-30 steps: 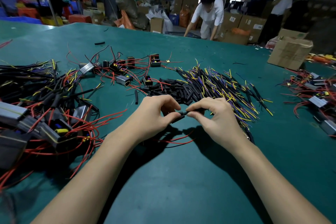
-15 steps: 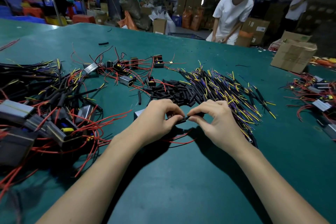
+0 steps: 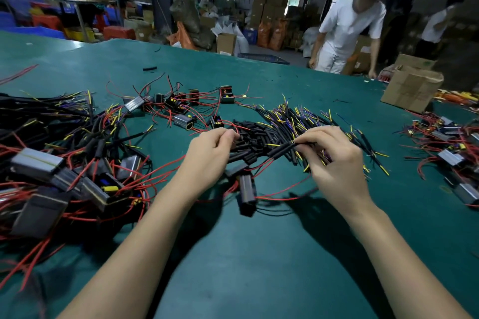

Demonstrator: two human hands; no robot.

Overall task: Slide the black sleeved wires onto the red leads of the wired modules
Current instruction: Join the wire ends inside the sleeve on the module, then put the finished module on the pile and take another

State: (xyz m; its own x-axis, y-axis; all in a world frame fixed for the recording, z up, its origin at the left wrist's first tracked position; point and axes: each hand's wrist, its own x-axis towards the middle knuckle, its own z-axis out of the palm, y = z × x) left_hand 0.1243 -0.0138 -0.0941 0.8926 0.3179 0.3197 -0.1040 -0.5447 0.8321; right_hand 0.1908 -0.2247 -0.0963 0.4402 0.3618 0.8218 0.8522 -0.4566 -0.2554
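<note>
A wide green desk (image 3: 259, 254) fills the view, and both bare forearms reach over it from the near edge, angled inward toward the middle. To the left lies a big tangle of wired modules (image 3: 64, 163) with red leads and black sleeves; a smaller cluster of modules (image 3: 451, 155) sits at the far right, near a cardboard box (image 3: 412, 88). Between the hands spreads the pile of black sleeved wires (image 3: 274, 127) with yellow and purple tips. The left hand (image 3: 210, 153) is lifted a little off the desk, back of the hand up, fingers curled in, its grip pinched at thumb and forefinger on something thin that blur hides. The right hand (image 3: 334, 160) arches above the pile's right side, its fingertips pinching one black sleeved wire (image 3: 282, 150), which slants down and left toward a red lead (image 3: 261, 164). Beneath and between the hands, one dark module (image 3: 247, 193) shows blurred, with red leads trailing right.
</note>
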